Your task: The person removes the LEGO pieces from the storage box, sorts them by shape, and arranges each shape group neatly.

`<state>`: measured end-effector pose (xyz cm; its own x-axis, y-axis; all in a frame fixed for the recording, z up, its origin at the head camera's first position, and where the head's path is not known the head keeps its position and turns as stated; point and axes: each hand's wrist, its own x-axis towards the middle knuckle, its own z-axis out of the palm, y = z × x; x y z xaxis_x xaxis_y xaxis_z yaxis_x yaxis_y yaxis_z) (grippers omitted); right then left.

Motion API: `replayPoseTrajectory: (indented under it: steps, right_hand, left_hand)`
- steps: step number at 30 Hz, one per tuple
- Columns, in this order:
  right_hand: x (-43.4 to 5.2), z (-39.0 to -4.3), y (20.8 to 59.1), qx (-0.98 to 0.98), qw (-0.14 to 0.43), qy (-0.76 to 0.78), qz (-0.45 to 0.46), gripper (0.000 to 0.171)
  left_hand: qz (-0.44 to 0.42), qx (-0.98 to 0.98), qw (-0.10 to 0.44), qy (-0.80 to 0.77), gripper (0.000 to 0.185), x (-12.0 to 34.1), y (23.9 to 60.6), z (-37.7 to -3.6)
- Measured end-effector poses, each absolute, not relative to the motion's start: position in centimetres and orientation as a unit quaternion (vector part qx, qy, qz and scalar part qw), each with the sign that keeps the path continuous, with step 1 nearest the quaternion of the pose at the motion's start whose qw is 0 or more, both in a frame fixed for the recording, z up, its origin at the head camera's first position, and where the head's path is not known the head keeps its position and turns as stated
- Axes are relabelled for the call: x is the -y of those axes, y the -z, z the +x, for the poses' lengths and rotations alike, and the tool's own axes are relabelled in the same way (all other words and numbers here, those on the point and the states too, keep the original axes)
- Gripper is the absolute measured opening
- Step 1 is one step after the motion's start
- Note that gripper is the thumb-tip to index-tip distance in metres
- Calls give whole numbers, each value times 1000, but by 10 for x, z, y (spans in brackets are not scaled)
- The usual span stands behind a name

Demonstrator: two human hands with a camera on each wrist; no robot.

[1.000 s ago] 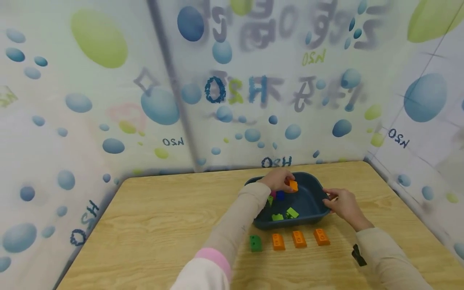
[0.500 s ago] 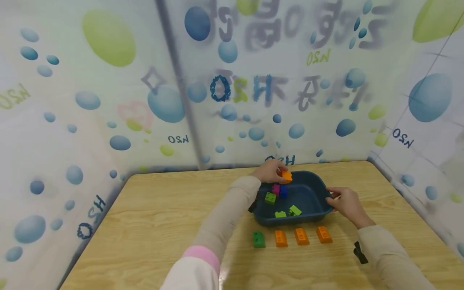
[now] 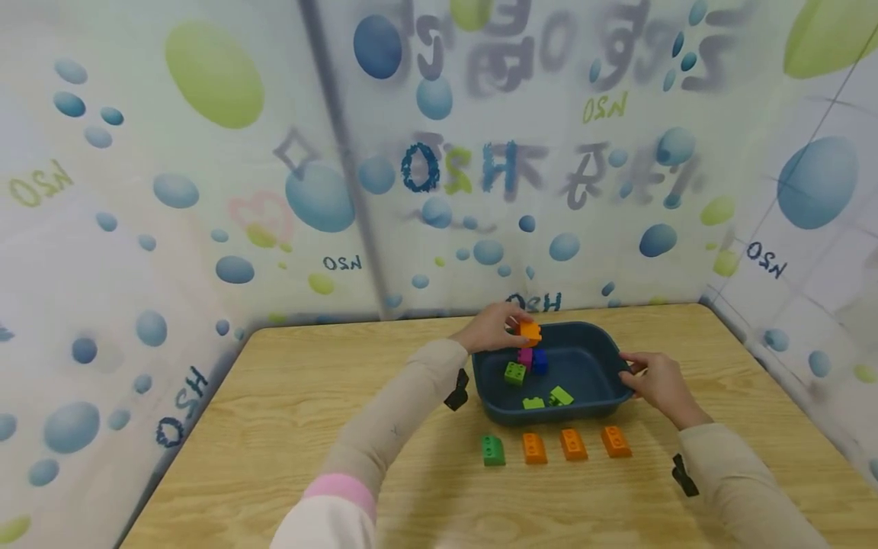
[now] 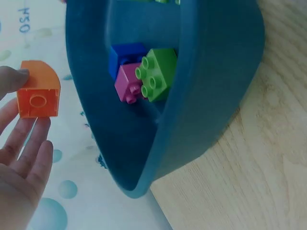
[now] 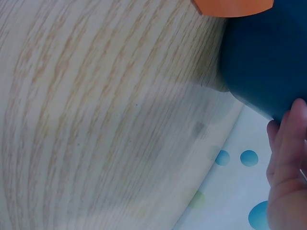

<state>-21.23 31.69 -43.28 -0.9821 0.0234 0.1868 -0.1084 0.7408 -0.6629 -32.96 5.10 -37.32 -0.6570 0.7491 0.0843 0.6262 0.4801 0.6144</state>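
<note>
Left hand (image 3: 495, 329) pinches an orange brick (image 3: 530, 331) above the far left rim of a blue bin (image 3: 604, 347) near the desk's far edge. Right hand (image 3: 657, 381) grips the bin's right rim.

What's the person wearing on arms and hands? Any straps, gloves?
Both hands are bare, no gloves. Left arm: beige sleeve, pink band above it, then white. Right arm: matching beige sleeve. A small black clip-like piece sits at each wrist.

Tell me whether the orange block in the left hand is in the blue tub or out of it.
Out. The left hand pinches the orange block above the blue tub, at its far left rim; nothing beneath touches it.
</note>
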Motion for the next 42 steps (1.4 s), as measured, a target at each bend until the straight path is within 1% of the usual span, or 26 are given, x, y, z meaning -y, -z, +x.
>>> replayPoseTrajectory:
  steps: [8,14,24,30,36,37,42]
  right_hand:
    - [-318,-213,433,929,90,-358,25,38]
    - [-319,-214,434,929,97,-355,29,38]
    - [-320,-215,433,929,101,-355,31,37]
    - [-321,-215,434,928,101,-358,30,38]
    - [-320,-217,436,927,99,-360,30,38]
    - [-320,-217,436,927,100,-360,31,38]
    - [-320,-217,436,927,101,-360,30,38]
  left_hand:
    - [428,-847,82,-304,36,-41,371,-316]
    - [428,-847,91,-300,35,-30,374,-303]
    - [406,-833,104,-361,34,-8,377,-284]
    - [384,-820,133,-402,34,6,384,-270]
    - [343,-803,176,-455,32,24,366,-244]
    - [338,-804,180,-456,32,27,363,-240]
    - [323,-802,178,-469,33,40,370,-236]
